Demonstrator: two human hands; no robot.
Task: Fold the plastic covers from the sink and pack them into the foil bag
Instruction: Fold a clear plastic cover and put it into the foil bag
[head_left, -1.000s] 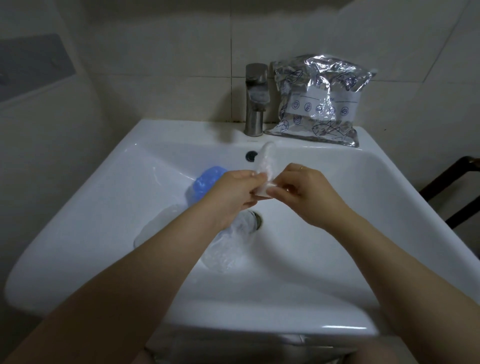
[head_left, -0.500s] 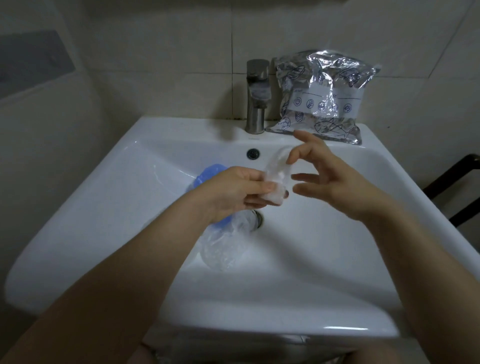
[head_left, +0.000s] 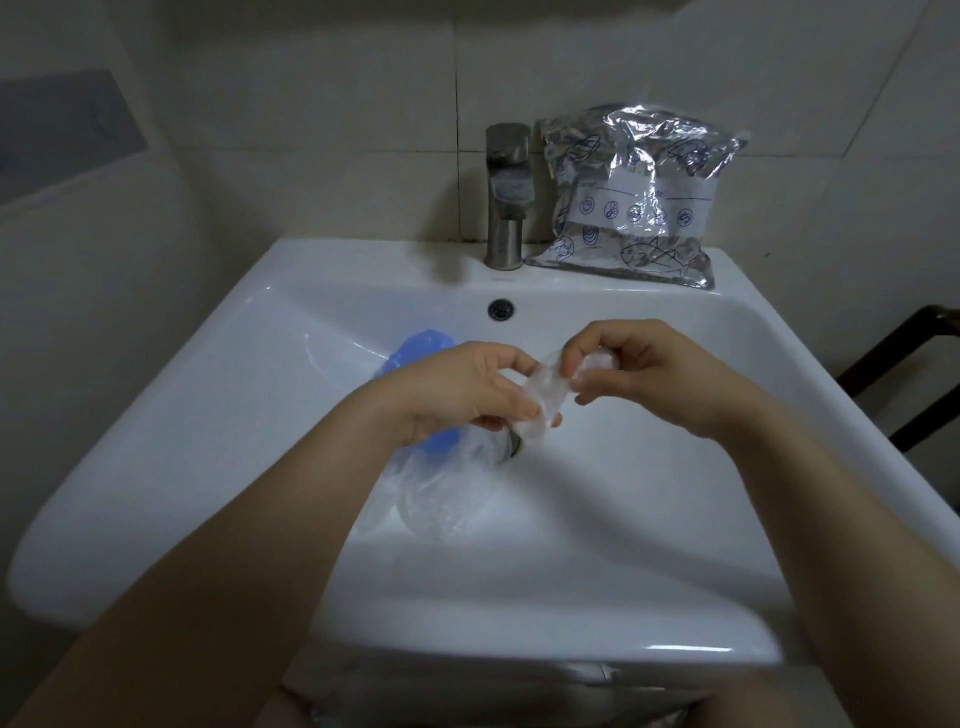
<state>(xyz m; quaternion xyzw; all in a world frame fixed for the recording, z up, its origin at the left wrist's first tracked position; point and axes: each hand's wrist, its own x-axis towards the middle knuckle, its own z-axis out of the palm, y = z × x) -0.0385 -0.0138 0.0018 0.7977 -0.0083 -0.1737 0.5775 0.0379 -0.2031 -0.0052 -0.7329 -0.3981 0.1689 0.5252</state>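
A small clear plastic cover (head_left: 543, 395), folded into a narrow strip, hangs over the middle of the white sink (head_left: 675, 467). My left hand (head_left: 462, 389) pinches its lower end. My right hand (head_left: 639, 369) pinches its upper end with curled fingers. Below my left hand more covers lie in the basin: a crumpled clear one (head_left: 441, 488) and a blue one (head_left: 423, 345), both partly hidden by my left arm. The silver foil bag (head_left: 639, 197) with blue drawings stands on the sink's back ledge, to the right of the tap.
A steel tap (head_left: 506, 197) rises at the back centre, with an overflow hole (head_left: 501, 309) below it. Tiled wall runs behind. A dark wooden frame (head_left: 914, 374) shows at the right edge.
My right hand, which had let go and spread its fingers half a second ago, has closed again on the cover's upper end. My left hand kept its hold throughout.
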